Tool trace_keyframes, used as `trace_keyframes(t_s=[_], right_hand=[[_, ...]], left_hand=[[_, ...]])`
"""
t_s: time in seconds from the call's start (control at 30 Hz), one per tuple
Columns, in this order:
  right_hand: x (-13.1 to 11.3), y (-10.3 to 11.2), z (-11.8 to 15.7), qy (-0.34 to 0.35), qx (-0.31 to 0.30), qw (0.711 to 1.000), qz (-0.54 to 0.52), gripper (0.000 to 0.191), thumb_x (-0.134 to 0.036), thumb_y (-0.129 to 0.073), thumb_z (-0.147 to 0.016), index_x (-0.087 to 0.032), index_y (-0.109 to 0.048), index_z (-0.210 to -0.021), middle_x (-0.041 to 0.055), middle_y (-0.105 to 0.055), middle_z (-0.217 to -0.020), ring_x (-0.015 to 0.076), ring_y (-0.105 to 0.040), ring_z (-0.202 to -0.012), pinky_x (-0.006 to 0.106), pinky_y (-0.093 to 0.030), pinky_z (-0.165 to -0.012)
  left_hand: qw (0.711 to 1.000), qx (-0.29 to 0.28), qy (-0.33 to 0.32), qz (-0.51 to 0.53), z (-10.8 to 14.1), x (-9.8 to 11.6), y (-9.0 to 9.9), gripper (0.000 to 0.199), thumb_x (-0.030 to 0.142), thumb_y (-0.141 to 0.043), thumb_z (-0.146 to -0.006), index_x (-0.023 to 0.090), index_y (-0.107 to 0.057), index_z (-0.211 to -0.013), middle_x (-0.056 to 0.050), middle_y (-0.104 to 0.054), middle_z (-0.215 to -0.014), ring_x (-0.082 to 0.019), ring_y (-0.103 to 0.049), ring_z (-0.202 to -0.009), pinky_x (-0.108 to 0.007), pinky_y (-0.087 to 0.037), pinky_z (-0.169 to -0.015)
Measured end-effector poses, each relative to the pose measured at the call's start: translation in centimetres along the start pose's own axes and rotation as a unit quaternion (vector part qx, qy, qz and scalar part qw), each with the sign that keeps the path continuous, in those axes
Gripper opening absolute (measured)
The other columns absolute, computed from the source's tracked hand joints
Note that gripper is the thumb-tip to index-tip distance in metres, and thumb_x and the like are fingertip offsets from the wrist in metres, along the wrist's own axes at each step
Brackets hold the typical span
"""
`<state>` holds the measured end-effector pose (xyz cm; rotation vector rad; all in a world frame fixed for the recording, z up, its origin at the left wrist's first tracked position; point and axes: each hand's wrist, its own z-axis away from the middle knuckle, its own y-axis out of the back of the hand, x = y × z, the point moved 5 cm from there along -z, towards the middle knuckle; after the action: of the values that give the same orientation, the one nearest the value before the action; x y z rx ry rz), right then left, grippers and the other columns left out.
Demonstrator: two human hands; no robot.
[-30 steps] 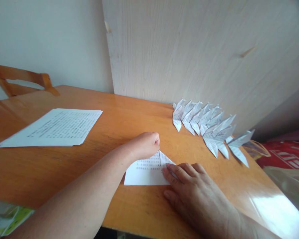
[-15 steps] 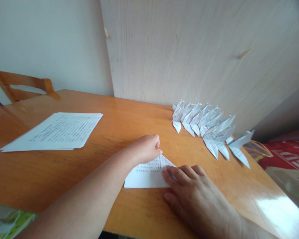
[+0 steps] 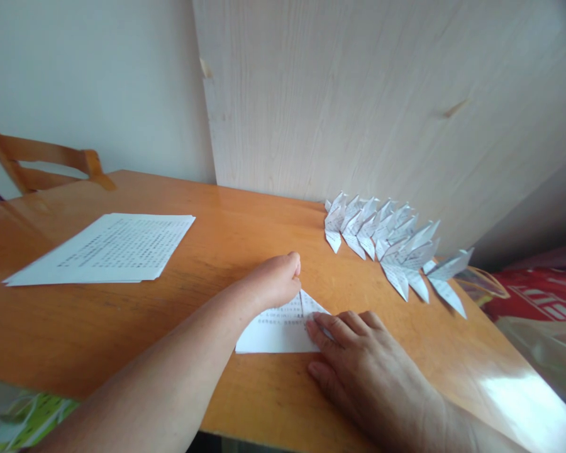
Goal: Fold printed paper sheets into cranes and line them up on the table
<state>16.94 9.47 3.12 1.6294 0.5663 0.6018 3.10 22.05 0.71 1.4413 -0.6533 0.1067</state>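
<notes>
Very little has been moved since half a sec ago: the left hand [image 3: 282, 280] has been shifted only slightly, if at all, at the peak of the folded sheet [image 3: 276, 338], and the right hand [image 3: 365, 365] has been kept in approx. the same spot (view itself swung a tad, so small shifts are hard to judge). L. fingers are curled into a fist; whether paper is pinched under them can't be told, as the tips are hidden. R. fingers are laid flat and close together, index side on the sheet's right slope, w/ the thumb set apart below its bottom edge. So the work is judged to be at the same stage: a fold being pressed down, sheet pinned from the right. Sheet is lying flat on the table [image 3: 245, 233] near its front edge, a seam being visible below the peak. Farther out, a stack of printed sheets [image 3: 108, 248] is seen on the left, unfolded; on the right, a row of folded pieces [image 3: 408, 255] is stood by the wood panel [image 3: 334, 94], w/ a red bag [image 3: 538, 292] beyond.
</notes>
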Motion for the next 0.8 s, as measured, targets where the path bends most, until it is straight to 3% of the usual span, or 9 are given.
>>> trace_keyframes(t_s=[0.2, 0.43, 0.63, 0.8], right_hand=[[0.0, 0.0, 0.0, -0.004, -0.005, 1.0, -0.01, 0.031, -0.036, -0.053, -0.099, -0.02, -0.064, -0.122, 0.0079, -0.068, -0.114, 0.0267, -0.061, -0.096, 0.047, -0.046, -0.086], [-0.2, 0.3, 0.0, 0.022, 0.02, 1.0, 0.002, 0.018, -0.033, -0.055, -0.098, -0.024, -0.069, -0.102, 0.0045, -0.069, -0.111, 0.0247, -0.059, -0.092, 0.044, -0.043, -0.083], [-0.3, 0.6, -0.1, 0.02, 0.028, 0.999, 0.008, 0.018, -0.033, -0.056, -0.097, -0.024, -0.068, -0.107, 0.0065, -0.07, -0.109, 0.0247, -0.059, -0.09, 0.042, -0.043, -0.081], [-0.4, 0.6, 0.0, 0.029, 0.029, 0.999, 0.019, 0.019, -0.033, -0.055, -0.098, -0.024, -0.068, -0.11, 0.0056, -0.07, -0.113, 0.0252, -0.059, -0.095, 0.042, -0.043, -0.082]], left_hand=[[0.997, -0.007, -0.035, 0.063, 0.8, 0.1, 0.7, 0.008, 0.018, -0.05, -0.084, 0.022, -0.056, -0.083, 0.0, -0.065, -0.077, -0.016, -0.057, -0.067, -0.026, -0.034, -0.055], [0.991, -0.034, -0.108, 0.071, 1.6, 1.4, 0.7, 0.01, 0.016, -0.055, -0.08, 0.02, -0.064, -0.076, -0.001, -0.067, -0.082, -0.015, -0.06, -0.075, -0.025, -0.041, -0.063], [0.993, -0.018, -0.101, 0.056, 1.3, 1.3, 0.0, 0.014, 0.027, -0.056, -0.086, 0.02, -0.063, -0.075, -0.001, -0.066, -0.081, -0.016, -0.059, -0.073, -0.026, -0.041, -0.062], [0.995, -0.025, -0.089, 0.047, 1.3, 1.4, -0.2, 0.009, 0.025, -0.06, -0.083, 0.02, -0.062, -0.075, -0.001, -0.066, -0.08, -0.016, -0.059, -0.072, -0.026, -0.04, -0.061]])
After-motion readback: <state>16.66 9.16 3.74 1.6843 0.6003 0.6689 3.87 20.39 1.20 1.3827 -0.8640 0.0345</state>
